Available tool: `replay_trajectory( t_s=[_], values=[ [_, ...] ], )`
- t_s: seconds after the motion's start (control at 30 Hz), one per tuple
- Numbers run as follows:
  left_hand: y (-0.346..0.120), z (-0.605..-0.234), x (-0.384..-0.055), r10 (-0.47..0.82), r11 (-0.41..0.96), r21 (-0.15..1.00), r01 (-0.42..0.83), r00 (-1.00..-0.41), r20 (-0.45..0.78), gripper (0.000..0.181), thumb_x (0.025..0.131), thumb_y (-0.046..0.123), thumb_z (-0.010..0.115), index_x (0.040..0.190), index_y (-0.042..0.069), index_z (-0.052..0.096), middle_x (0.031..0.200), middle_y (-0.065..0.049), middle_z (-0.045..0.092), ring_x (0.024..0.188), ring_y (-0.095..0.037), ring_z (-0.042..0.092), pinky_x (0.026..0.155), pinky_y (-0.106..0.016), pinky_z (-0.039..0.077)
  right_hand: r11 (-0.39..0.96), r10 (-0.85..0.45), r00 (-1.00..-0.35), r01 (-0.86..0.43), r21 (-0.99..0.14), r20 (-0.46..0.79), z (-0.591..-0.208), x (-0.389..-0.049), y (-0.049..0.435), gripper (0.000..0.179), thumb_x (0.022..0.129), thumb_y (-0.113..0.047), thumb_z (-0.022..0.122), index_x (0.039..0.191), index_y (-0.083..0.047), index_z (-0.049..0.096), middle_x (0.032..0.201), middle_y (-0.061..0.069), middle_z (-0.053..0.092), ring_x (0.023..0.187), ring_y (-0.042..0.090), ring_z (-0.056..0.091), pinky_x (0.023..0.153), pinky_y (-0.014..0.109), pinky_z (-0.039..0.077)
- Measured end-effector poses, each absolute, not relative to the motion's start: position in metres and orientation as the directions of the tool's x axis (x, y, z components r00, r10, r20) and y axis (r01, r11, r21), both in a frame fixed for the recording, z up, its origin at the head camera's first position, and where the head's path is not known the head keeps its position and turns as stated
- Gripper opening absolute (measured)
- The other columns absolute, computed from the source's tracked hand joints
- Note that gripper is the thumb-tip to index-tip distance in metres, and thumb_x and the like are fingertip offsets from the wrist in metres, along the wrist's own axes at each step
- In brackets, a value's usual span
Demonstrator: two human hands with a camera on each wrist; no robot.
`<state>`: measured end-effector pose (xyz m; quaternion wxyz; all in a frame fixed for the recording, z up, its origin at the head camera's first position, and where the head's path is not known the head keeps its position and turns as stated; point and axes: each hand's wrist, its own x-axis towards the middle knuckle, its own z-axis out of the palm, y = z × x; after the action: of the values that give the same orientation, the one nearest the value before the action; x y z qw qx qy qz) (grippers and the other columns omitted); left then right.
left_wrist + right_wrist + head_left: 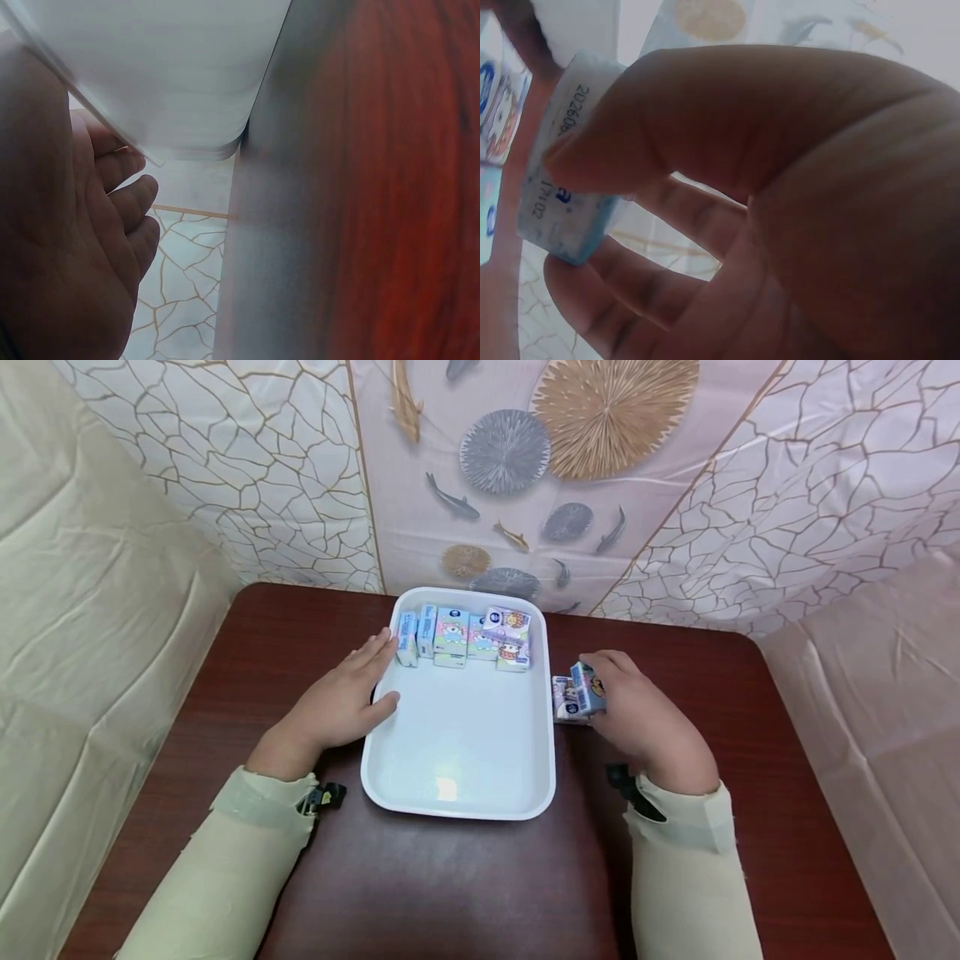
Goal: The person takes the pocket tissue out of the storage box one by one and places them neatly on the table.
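Note:
A white tray (457,752) stands on the table with several small printed packs (452,631), seemingly pocket tissues, lined up along its far end. My left hand (341,697) rests on the tray's left rim with fingers extended; from the left wrist view, the palm (75,225) lies against the tray's outer side. Beyond the right rim, my right hand (637,718) pinches a blue tissue pack (588,687) between thumb and fingers. The right wrist view shows this pack's printed end (574,214) under the thumb. A white-and-purple tissue pack (564,695) lies beside the tray, partly behind the held one.
The dark red wooden table (300,627) reaches a patterned curtain (502,527) at the back. Plain beige cloth (877,668) hangs at both sides. Another light blue pack (487,214) shows at the left edge of the right wrist view.

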<state>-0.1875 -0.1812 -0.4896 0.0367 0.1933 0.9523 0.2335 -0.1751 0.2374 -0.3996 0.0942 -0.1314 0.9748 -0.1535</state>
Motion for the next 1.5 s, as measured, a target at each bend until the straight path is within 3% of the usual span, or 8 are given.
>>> replay_trajectory(
  t_s=[0.37,0.97,1.5],
  values=[
    [-0.182,-0.490,-0.188,0.385,0.818,0.457,0.349,-0.923,0.015,0.083,0.106,0.048,0.052,0.171,0.022,0.006,0.179,0.004,0.000,0.166,-0.025,0.008,0.133,-0.052,0.019,0.934,-0.210,-0.968,-0.157,-0.319,-0.139,-0.406,-0.178,0.263,0.084,0.085,0.007,0.064,0.163,-0.009,0.035,0.164,0.019,0.032,0.134,0.038,0.045,0.104,0.056,0.051],
    [-0.180,-0.485,-0.187,0.386,0.815,0.467,0.344,-0.922,0.005,0.083,0.106,0.047,0.052,0.171,0.020,0.008,0.179,0.001,0.002,0.166,-0.027,0.009,0.132,-0.054,0.020,0.932,-0.191,-0.973,-0.140,-0.334,-0.127,-0.417,-0.180,0.296,0.079,0.086,0.009,0.062,0.160,-0.001,0.035,0.162,0.027,0.033,0.142,0.044,0.038,0.107,0.062,0.048],
    [-0.180,-0.487,-0.187,0.382,0.816,0.467,0.341,-0.924,0.007,0.084,0.105,0.048,0.052,0.171,0.022,0.007,0.179,0.004,0.001,0.166,-0.025,0.008,0.132,-0.054,0.021,0.942,-0.128,-0.979,-0.069,-0.329,-0.162,-0.436,-0.184,0.309,0.078,0.089,0.007,0.059,0.161,-0.004,0.035,0.164,0.027,0.031,0.138,0.045,0.041,0.108,0.066,0.047]
  ],
)
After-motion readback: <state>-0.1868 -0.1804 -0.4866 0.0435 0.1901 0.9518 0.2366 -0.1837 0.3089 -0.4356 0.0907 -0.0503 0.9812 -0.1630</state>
